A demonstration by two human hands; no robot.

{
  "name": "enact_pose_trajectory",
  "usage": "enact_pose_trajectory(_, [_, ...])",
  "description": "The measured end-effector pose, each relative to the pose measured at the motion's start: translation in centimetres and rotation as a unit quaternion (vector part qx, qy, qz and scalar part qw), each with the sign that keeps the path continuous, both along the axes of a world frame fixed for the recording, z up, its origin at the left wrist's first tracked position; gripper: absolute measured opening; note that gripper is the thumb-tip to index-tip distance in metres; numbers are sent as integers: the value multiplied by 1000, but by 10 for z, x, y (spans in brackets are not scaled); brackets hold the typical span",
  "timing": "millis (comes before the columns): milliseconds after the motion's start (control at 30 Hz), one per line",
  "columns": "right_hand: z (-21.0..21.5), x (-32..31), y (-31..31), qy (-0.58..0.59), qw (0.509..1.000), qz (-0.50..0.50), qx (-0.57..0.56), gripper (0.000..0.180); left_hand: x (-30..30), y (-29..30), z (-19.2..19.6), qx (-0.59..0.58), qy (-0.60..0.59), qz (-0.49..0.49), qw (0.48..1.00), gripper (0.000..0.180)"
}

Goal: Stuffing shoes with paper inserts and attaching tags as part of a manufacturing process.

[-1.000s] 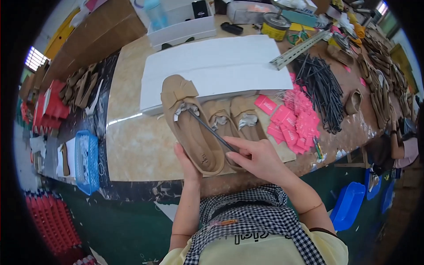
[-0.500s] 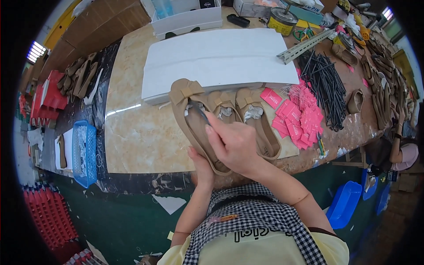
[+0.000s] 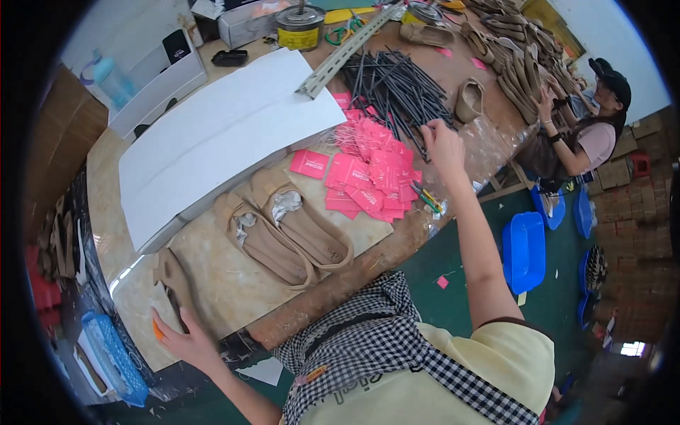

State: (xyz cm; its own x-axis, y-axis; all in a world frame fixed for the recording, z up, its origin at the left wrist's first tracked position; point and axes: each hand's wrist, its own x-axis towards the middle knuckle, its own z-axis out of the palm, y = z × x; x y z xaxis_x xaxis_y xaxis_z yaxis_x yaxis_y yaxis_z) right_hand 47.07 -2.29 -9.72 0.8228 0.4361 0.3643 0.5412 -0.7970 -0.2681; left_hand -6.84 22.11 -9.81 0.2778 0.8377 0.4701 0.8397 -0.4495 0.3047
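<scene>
My left hand (image 3: 190, 341) is closed round a tan flat shoe (image 3: 180, 280), which tilts on its side at the left of the table. Something orange covers a fingertip of that hand. My right hand (image 3: 448, 147) reaches out to the right edge of a pile of thin black sticks (image 3: 397, 88), its fingers pinched on a stick end. Two more tan flats, a left one (image 3: 280, 258) and a right one (image 3: 315, 237), lie side by side before me, with crumpled white paper in their toes. The inside of the held shoe is mostly hidden.
Pink tags (image 3: 372, 184) lie heaped beside the sticks, with small snips (image 3: 427, 197) near the table edge. A white board (image 3: 219, 134) and a slotted metal bar (image 3: 347, 53) stand behind. Further right are loose shoes (image 3: 469, 100) and a seated co-worker (image 3: 591, 134).
My right hand has left the shoe and moved right to the black sticks. My left hand has carried the shoe left and lower. The view has turned to the right.
</scene>
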Motion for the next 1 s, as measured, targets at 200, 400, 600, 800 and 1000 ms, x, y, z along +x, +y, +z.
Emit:
enact_pose_trajectory(200, [-41,38,-13,-32,989,-62,-131,29,148,-40,-5,-404,-31,-77,911,66])
enact_pose_trajectory(400, [-18,31,-37,190,980,-46,45,26,103,-48,-19,-392,-499,-89,767,60])
enact_pose_trajectory(600, [27,-44,16,253,947,132,147,21,82,-50,-17,-641,-641,-42,419,71])
enact_pose_trajectory(800, [90,-216,61,478,812,311,130,29,139,-44,11,-537,-638,-31,552,65])
enact_pose_trajectory(1000, [101,-252,91,366,816,447,27,41,132,-47,3,-472,-617,-79,625,58])
